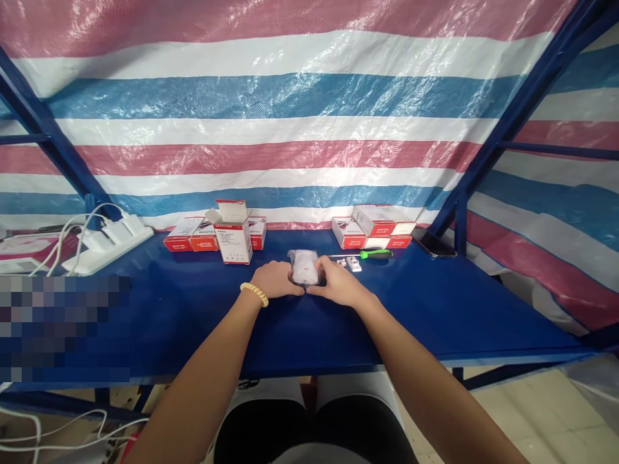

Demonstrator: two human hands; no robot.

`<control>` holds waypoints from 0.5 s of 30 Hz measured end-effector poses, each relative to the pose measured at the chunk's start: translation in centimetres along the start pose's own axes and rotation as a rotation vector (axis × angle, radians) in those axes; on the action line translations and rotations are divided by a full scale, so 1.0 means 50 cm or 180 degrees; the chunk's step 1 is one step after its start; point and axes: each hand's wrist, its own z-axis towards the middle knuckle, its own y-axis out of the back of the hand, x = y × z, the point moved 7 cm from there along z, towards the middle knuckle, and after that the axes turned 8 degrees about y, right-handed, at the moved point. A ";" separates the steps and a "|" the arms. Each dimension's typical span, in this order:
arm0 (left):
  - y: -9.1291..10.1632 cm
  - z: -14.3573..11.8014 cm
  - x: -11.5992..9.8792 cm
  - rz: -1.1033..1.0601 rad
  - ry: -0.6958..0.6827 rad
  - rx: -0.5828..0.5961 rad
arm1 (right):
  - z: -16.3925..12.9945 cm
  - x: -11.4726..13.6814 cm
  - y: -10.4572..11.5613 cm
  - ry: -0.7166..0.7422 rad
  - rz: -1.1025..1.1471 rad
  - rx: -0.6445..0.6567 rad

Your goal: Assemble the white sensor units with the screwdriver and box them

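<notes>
Between my two hands, at the middle of the blue table, is a white detector (305, 265) in a clear plastic bag. My left hand (276, 280) grips its left side, with a yellow twisted band round the wrist. My right hand (338, 282) holds the right side, thumb near the lower edge and fingers along the side. The detector's underside is hidden. Just right of it lie a small white bracket part (354, 263) and a screwdriver (377, 254) with a green and black handle. Behind my left hand a white and red detector box (235, 243) stands upright with its top flaps open.
Several closed detector boxes (180, 234) lie at the back left, and more boxes (374, 220) are stacked at the back right. A black phone (434, 243) rests beside the right frame post. At left are a white power strip (113, 243) with plugs and cables. Striped sheeting (290, 96) hangs behind.
</notes>
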 end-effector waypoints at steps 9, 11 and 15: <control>0.013 0.005 -0.023 -0.0175 -0.0194 -0.0594 | 0.013 -0.021 0.021 0.0041 -0.0083 -0.0775; 0.016 0.005 -0.027 -0.0485 -0.0218 -0.0585 | 0.013 -0.025 0.026 -0.0002 -0.0132 -0.0883; 0.008 0.010 -0.016 -0.1485 0.0054 -0.0379 | 0.012 -0.034 0.030 -0.0138 -0.0165 -0.0974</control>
